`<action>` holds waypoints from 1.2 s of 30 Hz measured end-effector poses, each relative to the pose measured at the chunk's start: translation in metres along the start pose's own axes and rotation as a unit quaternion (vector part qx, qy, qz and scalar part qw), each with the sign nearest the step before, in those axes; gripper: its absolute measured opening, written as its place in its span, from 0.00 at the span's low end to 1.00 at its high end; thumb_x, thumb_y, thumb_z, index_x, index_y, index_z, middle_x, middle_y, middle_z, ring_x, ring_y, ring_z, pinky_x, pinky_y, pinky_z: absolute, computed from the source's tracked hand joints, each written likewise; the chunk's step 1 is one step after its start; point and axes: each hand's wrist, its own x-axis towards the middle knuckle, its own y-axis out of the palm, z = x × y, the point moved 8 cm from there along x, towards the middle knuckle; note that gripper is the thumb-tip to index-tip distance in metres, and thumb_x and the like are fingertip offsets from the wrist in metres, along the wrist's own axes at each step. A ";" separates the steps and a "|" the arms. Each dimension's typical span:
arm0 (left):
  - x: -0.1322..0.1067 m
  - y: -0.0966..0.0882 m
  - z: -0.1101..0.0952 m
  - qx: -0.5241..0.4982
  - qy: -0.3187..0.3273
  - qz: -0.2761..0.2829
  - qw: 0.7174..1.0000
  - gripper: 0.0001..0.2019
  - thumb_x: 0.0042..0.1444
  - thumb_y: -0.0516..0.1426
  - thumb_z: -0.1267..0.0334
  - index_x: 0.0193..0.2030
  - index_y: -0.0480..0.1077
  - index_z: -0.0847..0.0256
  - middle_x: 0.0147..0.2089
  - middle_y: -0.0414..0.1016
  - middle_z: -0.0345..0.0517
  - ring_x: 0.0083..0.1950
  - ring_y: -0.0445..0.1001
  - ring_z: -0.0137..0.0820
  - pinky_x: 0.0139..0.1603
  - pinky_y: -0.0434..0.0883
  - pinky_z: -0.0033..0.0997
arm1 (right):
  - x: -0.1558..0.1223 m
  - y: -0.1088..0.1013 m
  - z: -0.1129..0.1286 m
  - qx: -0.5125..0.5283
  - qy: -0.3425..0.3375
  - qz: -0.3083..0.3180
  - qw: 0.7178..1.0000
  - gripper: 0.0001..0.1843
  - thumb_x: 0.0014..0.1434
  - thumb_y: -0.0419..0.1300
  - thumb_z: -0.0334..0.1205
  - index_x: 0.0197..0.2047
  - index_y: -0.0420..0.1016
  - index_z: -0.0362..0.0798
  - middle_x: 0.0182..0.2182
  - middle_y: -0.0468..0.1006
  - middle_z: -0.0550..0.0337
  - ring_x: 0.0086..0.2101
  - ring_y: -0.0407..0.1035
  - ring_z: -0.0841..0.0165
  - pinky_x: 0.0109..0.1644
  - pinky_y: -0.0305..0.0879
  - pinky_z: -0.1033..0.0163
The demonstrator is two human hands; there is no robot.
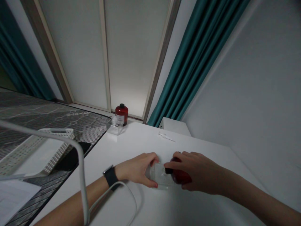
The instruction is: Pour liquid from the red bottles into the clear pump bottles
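My left hand (142, 171), with a dark-banded watch on its wrist, curls its thumb and fingers around the left end of a clear see-through container (162, 176) on the white table. My right hand (201, 172) is wrapped over a dark red bottle (181, 177) with a black cap. The bottle is tipped on its side, its cap pointing left over the container. One fingertip of my right hand lies by the cap. Whether bottle and container touch I cannot tell. Behind the hands lies a thin white pump-like piece (166, 137).
At the table's far edge a second red bottle (121, 120) stands behind a small clear box (114, 128) with clear pieces in it. To the left are a white perforated basket (30, 147) and paper (16, 201). A white cable (81, 169) loops across the near left.
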 end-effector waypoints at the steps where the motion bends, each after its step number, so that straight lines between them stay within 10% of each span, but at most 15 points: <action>1: 0.000 0.000 0.000 0.000 0.000 0.000 1.000 0.29 0.42 0.71 0.54 0.48 0.65 0.60 0.45 0.72 0.45 0.43 0.71 0.39 0.43 0.68 0.34 | 0.000 0.000 0.000 -0.001 0.000 -0.002 1.000 0.40 0.51 0.70 0.40 0.63 0.61 0.71 0.50 0.72 0.57 0.43 0.73 0.53 0.43 0.68 0.47; 36: -0.001 -0.003 -0.006 -0.021 0.044 0.002 0.999 0.10 0.57 0.57 0.65 0.46 0.64 0.59 0.43 0.70 0.45 0.41 0.70 0.36 0.42 0.66 0.33 | -0.002 -0.002 0.001 -0.021 -0.012 -0.021 0.999 0.41 0.50 0.72 0.40 0.64 0.61 0.72 0.49 0.73 0.58 0.42 0.73 0.55 0.42 0.68 0.50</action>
